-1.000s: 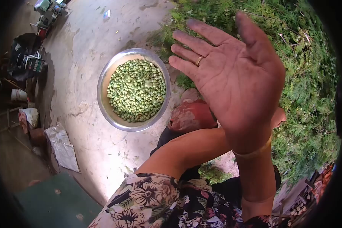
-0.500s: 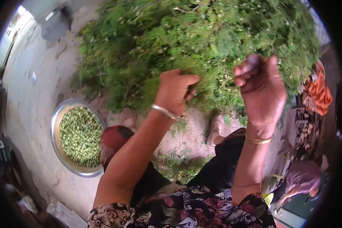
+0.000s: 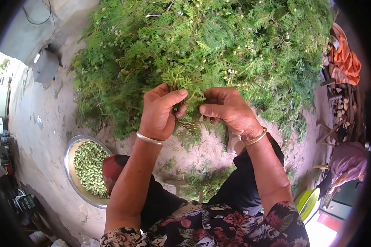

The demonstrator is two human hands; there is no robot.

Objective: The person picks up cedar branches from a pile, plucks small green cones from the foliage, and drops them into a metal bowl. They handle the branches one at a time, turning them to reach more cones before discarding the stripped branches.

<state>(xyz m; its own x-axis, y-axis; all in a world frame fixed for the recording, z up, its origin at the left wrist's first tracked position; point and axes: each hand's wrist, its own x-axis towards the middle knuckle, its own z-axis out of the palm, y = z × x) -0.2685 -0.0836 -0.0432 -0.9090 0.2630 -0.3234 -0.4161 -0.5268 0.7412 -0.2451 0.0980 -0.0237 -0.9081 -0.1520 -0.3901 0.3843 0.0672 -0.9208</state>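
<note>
Branch pile (image 3: 235, 37); near side: left hand (image 3: 158, 113), fingers pinching sprig (image 3: 193, 99); right hand (image 3: 231, 110), fingers curled, hold unclear; near-left: basin (image 3: 71, 168).

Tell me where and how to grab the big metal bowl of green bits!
Probably grip the metal bowl by its rim, thumb inside, coming from the person's left: the round rim is bare there, while the red-covered knee hides part of the right side.

Likely a household yard or open shed: rough, stained floor (image 3: 37, 142); leafy branches (image 3: 218, 45) heaped on it, far side; metal basin (image 3: 70, 168), left; stacked cut wood (image 3: 341, 106), right, orange cloth (image 3: 347, 61) beyond; pale wall (image 3: 29, 35), far left.
</note>
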